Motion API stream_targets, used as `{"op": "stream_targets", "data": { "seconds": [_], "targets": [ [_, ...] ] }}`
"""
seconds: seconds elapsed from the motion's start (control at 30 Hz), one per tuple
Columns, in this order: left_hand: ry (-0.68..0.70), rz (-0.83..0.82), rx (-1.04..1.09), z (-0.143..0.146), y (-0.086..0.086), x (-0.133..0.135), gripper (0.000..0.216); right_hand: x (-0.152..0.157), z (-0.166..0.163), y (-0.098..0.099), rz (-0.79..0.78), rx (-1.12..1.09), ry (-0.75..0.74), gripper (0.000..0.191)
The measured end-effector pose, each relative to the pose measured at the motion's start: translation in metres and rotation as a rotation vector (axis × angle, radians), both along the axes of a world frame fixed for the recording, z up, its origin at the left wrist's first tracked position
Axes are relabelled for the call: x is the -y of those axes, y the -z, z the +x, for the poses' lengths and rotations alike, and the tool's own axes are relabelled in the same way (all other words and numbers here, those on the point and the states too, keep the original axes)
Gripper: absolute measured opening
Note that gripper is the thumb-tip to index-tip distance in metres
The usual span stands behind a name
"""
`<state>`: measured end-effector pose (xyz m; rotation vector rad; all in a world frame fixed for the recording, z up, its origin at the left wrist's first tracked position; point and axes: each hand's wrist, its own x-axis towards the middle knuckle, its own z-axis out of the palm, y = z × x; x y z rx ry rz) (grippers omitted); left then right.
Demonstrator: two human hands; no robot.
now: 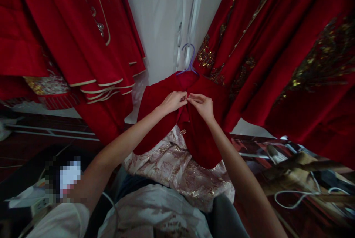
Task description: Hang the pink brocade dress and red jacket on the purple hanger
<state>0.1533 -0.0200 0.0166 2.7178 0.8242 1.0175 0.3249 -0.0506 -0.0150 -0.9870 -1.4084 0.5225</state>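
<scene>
A short red jacket (149, 112) hangs by its collar from a purple hanger (192, 58). At the upper front opening, my left hand (175, 101) pinches the jacket's edge with closed fingers. Opposite it, my right hand (203, 105) is closed in a pinch at the other edge, where a tiny shiny fastener (189, 96) shows by the fingertips. Lower on the front sits a flower-shaped jewelled button (183, 131). Under the jacket, a pale pink shimmering brocade garment (177, 171) spreads over the lap. The fingers partly hide the fastener.
Red garments with cream piping (91, 45) hang at left. Red gowns with gold embroidery (266, 60) hang at right. White metal rack bars (191, 12) stand behind. A white cable (291, 197) and brown wooden pieces (296, 167) lie low at right.
</scene>
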Motion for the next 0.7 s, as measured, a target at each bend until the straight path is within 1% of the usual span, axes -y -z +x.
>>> {"op": "stream_targets", "data": {
  "seconds": [0.1, 0.17, 0.2, 0.27, 0.3, 0.33, 0.4, 0.47, 0.5, 0.53, 0.6, 0.7],
  "targets": [
    [-0.046, 0.065, -0.031, 0.003, 0.000, 0.005, 0.009, -0.001, -0.004, 0.001, -0.012, -0.014, -0.017, 0.033],
    [-0.120, 0.091, 0.011, 0.004, 0.004, 0.011, 0.011, 0.002, -0.010, 0.006, 0.012, -0.038, -0.029, 0.035],
    [-0.165, 0.079, 0.064, 0.004, 0.008, 0.015, 0.012, 0.006, -0.014, 0.011, 0.022, -0.041, -0.023, 0.039],
    [-0.254, -0.009, 0.221, 0.001, 0.018, 0.022, 0.016, 0.020, -0.024, 0.026, 0.016, 0.000, 0.029, 0.051],
    [-0.290, -0.072, 0.309, -0.002, 0.025, 0.026, 0.017, 0.028, -0.028, 0.035, -0.008, 0.043, 0.087, 0.057],
    [-0.309, -0.137, 0.385, -0.005, 0.032, 0.029, 0.016, 0.036, -0.033, 0.044, -0.027, 0.100, 0.149, 0.059],
    [-0.277, -0.251, 0.458, -0.010, 0.045, 0.035, 0.013, 0.049, -0.040, 0.059, -0.047, 0.174, 0.221, 0.053],
    [-0.175, -0.336, 0.444, -0.014, 0.054, 0.040, 0.012, 0.055, -0.041, 0.068, -0.068, 0.205, 0.242, 0.042],
    [-0.126, -0.374, 0.432, -0.015, 0.056, 0.043, 0.013, 0.056, -0.039, 0.070, -0.084, 0.198, 0.236, 0.038],
    [-0.089, -0.414, 0.428, -0.016, 0.057, 0.046, 0.014, 0.055, -0.035, 0.069, -0.101, 0.177, 0.226, 0.034],
    [-0.036, -0.503, 0.434, -0.019, 0.056, 0.052, 0.017, 0.051, -0.024, 0.062, -0.135, 0.084, 0.191, 0.028],
    [0.046, -0.641, 0.420, -0.026, 0.054, 0.060, 0.028, 0.055, -0.005, 0.039, -0.209, -0.096, 0.085, 0.023]
  ]
}}
